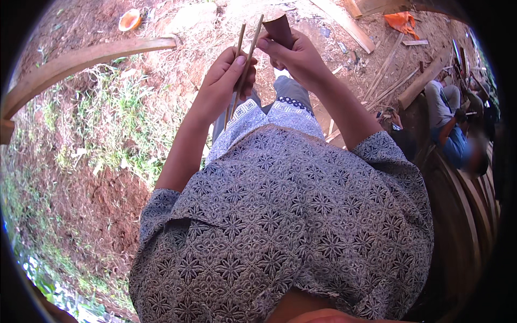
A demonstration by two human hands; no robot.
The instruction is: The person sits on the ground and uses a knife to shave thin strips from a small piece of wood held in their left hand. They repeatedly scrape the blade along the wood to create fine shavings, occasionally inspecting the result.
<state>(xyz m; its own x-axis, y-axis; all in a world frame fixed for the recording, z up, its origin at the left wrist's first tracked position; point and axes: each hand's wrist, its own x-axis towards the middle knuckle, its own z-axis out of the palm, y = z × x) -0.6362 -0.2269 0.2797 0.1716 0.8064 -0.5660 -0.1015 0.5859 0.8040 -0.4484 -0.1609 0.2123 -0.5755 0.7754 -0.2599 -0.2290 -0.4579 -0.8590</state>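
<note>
Two thin wooden sticks (258,30) are held in my left hand (229,69), its fingers closed round them. They stand nearly side by side, and their lower ends reach down over my patterned clothing (269,167). My right hand (297,58) grips a brown curled sheet (278,30) that looks like sandpaper. Its thumb and fingertips are close to the upper part of the right-hand stick; whether they touch it I cannot tell. Both hands are raised in front of me, close together.
A curved wooden beam (91,53) crosses the upper left, near an orange bowl-like object (130,20). Planks (344,26) and an orange cloth (401,23) lie on the dirt at the far right. Another person (449,118) sits low on the right, beside long timber.
</note>
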